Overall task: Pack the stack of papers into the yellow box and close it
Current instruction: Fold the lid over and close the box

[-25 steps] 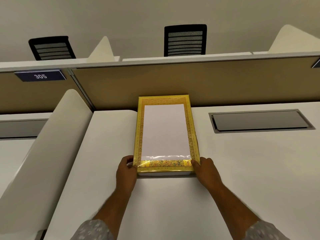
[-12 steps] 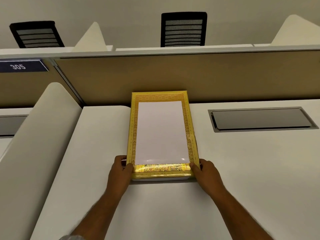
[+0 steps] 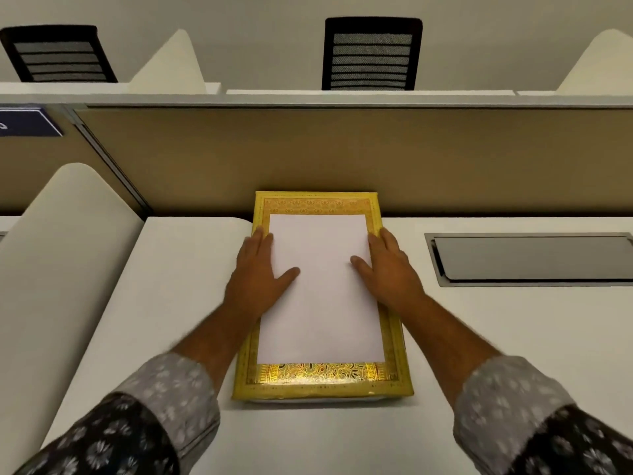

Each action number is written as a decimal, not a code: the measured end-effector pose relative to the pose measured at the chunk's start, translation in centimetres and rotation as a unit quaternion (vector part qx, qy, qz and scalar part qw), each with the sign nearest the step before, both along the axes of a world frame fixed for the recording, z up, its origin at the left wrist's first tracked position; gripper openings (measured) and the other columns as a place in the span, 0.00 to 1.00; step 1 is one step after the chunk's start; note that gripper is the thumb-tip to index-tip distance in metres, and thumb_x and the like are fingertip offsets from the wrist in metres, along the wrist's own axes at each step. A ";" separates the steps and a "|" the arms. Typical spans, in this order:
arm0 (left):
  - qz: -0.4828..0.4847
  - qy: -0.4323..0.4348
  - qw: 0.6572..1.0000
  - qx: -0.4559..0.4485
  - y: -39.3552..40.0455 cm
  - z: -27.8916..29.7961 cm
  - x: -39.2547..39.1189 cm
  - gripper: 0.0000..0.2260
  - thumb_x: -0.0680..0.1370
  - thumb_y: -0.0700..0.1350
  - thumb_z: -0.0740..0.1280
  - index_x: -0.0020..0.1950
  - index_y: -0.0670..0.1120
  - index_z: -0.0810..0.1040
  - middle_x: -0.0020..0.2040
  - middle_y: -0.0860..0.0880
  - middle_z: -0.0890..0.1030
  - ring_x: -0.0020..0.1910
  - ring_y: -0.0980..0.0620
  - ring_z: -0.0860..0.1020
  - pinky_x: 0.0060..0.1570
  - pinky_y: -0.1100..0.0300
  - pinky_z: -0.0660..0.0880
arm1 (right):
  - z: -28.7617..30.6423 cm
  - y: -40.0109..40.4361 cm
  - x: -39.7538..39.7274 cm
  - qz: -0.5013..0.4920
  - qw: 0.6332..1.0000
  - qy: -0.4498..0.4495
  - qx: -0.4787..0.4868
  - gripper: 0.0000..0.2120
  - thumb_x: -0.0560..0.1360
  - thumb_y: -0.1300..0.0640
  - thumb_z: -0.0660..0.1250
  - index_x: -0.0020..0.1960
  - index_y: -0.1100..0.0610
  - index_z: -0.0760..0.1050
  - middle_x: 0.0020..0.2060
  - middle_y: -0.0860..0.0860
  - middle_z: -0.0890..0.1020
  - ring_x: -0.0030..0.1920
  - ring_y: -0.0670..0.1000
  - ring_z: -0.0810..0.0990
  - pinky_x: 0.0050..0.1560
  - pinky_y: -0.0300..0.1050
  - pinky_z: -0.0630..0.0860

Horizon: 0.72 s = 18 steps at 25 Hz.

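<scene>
The yellow box (image 3: 322, 386) with a gold patterned border lies lengthwise on the white desk (image 3: 164, 320), its far end against the partition. Its top face has a white rectangle (image 3: 322, 313) in the middle; I cannot tell whether this is paper seen through a window or a sheet lying on top. A thin white edge shows under the near rim. My left hand (image 3: 260, 272) lies flat on the left side of the top and my right hand (image 3: 387, 269) flat on the right side, thumbs pointing inward over the white area. Neither hand grips anything.
A tan partition (image 3: 342, 149) stands right behind the box. A dark recessed cable hatch (image 3: 531, 258) sits in the desk to the right. A white curved divider (image 3: 58, 269) rises on the left. Two black mesh chairs (image 3: 371, 53) stand beyond the partition.
Both hands left the near corners of the box and moved forward onto its top, where they now lie flat. The view has tilted down and closer; the box stays against the partition.
</scene>
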<state>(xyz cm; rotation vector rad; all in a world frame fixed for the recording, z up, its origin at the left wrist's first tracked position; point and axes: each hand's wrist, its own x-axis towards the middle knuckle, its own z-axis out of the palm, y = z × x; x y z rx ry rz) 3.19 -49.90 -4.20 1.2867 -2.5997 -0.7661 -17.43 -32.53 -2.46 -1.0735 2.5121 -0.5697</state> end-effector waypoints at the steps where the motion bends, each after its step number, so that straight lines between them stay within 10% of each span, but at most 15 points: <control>1: 0.003 -0.007 1.000 0.000 -0.9 -0.3 -1.1 0.43 0.79 0.67 0.66 0.86 0.49 0.54 0.88 0.51 0.48 0.87 0.46 0.49 0.81 0.44 0.58 | -0.4 -1.0 -0.9 0.006 1.000 0.000 0.012 0.36 0.83 0.37 0.60 0.85 0.52 0.56 0.86 0.52 0.52 0.80 0.64 0.64 0.74 0.62 0.71; 9: 0.010 -0.033 0.997 -0.065 -2.8 -3.3 -3.0 0.43 0.78 0.73 0.59 0.86 0.52 0.55 0.88 0.55 0.49 0.86 0.47 0.51 0.72 0.42 0.71 | -4.6 -3.7 -1.8 -0.010 0.993 0.102 0.067 0.38 0.84 0.33 0.52 0.86 0.52 0.50 0.87 0.50 0.47 0.75 0.62 0.69 0.65 0.60 0.74; 18: 0.020 -0.061 0.996 -0.064 5.6 -2.5 3.8 0.42 0.78 0.74 0.53 0.87 0.53 0.50 0.88 0.52 0.47 0.86 0.46 0.53 0.76 0.42 0.68 | -4.0 2.2 2.1 -0.025 1.000 0.008 0.007 0.43 0.82 0.31 0.57 0.87 0.52 0.46 0.87 0.52 0.44 0.82 0.62 0.64 0.76 0.61 0.69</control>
